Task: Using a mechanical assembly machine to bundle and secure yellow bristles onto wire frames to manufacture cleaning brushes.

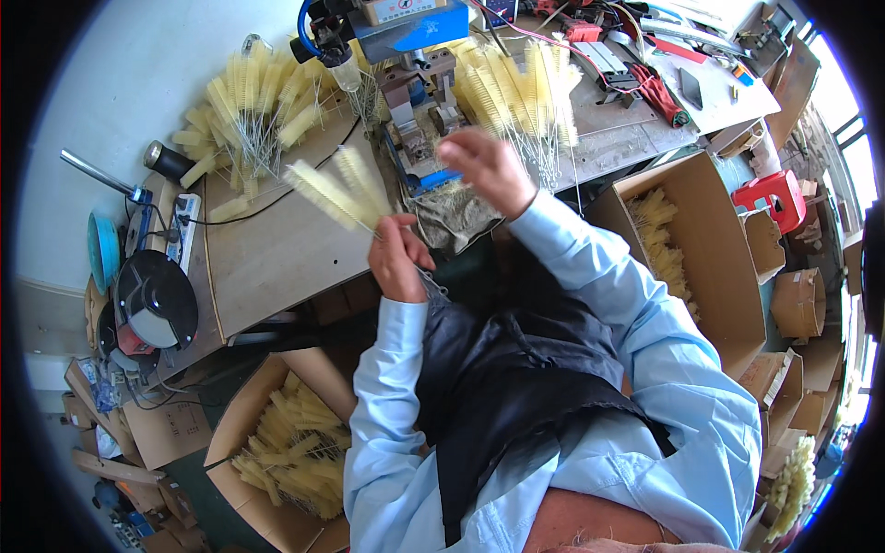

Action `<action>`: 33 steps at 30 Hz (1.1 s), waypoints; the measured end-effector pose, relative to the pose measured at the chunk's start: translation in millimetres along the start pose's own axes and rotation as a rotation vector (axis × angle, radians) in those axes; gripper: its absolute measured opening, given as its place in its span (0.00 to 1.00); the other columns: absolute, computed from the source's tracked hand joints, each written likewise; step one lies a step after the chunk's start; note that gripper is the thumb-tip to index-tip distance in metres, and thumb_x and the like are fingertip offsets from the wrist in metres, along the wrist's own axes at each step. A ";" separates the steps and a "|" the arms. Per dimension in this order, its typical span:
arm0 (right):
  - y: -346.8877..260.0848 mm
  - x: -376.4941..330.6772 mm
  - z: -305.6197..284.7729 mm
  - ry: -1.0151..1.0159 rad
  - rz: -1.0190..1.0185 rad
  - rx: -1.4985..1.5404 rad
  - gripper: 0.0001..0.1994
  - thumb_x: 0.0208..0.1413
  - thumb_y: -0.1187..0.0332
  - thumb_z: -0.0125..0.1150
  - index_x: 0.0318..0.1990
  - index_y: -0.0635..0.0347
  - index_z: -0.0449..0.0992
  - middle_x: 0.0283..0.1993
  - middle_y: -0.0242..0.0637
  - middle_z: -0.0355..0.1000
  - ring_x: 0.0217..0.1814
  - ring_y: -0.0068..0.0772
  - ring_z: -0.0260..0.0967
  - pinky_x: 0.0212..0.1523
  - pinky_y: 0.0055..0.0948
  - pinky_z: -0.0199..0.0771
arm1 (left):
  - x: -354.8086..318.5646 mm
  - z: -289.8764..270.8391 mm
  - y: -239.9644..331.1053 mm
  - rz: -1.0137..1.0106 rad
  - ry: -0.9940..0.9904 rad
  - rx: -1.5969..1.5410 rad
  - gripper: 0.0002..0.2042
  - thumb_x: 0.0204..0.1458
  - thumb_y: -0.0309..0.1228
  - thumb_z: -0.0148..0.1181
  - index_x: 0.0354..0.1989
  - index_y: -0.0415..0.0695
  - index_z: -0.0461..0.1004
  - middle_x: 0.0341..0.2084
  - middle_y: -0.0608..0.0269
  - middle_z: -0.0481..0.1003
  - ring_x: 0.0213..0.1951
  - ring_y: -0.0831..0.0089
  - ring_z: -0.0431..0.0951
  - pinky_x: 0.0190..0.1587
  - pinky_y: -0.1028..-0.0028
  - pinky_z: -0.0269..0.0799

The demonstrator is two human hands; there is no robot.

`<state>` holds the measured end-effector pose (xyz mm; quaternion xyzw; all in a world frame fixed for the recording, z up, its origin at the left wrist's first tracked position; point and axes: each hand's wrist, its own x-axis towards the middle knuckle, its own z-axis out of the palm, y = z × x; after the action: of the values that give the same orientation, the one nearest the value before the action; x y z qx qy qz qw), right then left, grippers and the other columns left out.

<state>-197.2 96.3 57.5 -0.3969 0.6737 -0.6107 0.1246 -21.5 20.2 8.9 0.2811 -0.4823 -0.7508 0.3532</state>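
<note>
Between the closed fingers (392, 229) of the left hand (398, 260), two yellow brushes (339, 189) fan up-left by their thin wire stems, seemingly light, soft-bristled and best gripped there, while the right hand (489, 170) hovers blurred, its grip indeterminate, above the surface (277, 249).

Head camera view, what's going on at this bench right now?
A person in a light blue shirt sits at a wooden workbench. The left hand holds two pale yellow bristle brushes by their wire stems. The right hand is raised and blurred in front of a small blue bench machine. More brushes lie in a left pile and a right pile beside the machine, and cardboard boxes hold others at lower left and at right.
</note>
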 end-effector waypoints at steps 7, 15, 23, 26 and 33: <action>7.4 -31.2 54.6 -0.299 0.338 0.337 0.20 0.62 0.56 0.60 0.38 0.70 0.76 0.23 0.32 0.70 0.21 0.20 0.66 0.20 0.25 0.66 | -47.8 17.7 -15.6 -0.105 -0.183 0.112 0.25 0.68 0.49 0.41 0.38 0.37 0.72 0.14 0.71 0.59 0.15 0.80 0.60 0.18 0.77 0.61; 17.7 3.8 45.2 -0.171 0.535 0.527 0.21 0.67 0.58 0.53 0.38 0.74 0.75 0.19 0.32 0.65 0.12 0.22 0.59 0.14 0.25 0.60 | -47.8 -14.8 -1.0 0.031 0.112 0.116 0.29 0.67 0.53 0.39 0.45 0.33 0.70 0.26 0.57 0.74 0.25 0.69 0.77 0.29 0.72 0.77; 24.9 32.1 52.2 -0.197 0.691 0.698 0.25 0.65 0.51 0.54 0.40 0.73 0.74 0.21 0.33 0.66 0.13 0.24 0.57 0.13 0.26 0.57 | 45.2 -52.4 15.0 0.183 0.173 0.198 0.24 0.67 0.50 0.42 0.44 0.36 0.70 0.22 0.61 0.73 0.22 0.73 0.75 0.26 0.75 0.74; 24.8 44.8 52.1 -0.226 0.695 0.715 0.26 0.66 0.48 0.51 0.41 0.71 0.74 0.21 0.33 0.67 0.14 0.25 0.61 0.13 0.26 0.60 | 76.1 -59.9 9.6 0.231 0.174 0.333 0.24 0.69 0.48 0.39 0.43 0.36 0.70 0.23 0.62 0.73 0.23 0.75 0.75 0.25 0.77 0.72; 17.9 50.9 39.7 -0.179 0.953 0.949 0.35 0.66 0.38 0.37 0.46 0.68 0.71 0.30 0.41 0.74 0.21 0.38 0.72 0.21 0.38 0.74 | 77.9 -61.3 -0.5 0.241 0.198 0.353 0.22 0.69 0.46 0.39 0.43 0.37 0.70 0.23 0.63 0.72 0.23 0.77 0.74 0.24 0.80 0.70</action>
<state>-211.4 31.5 48.3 -0.0081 0.4211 -0.6834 0.5963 -21.0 -74.3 -21.0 0.3510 -0.5992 -0.5760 0.4312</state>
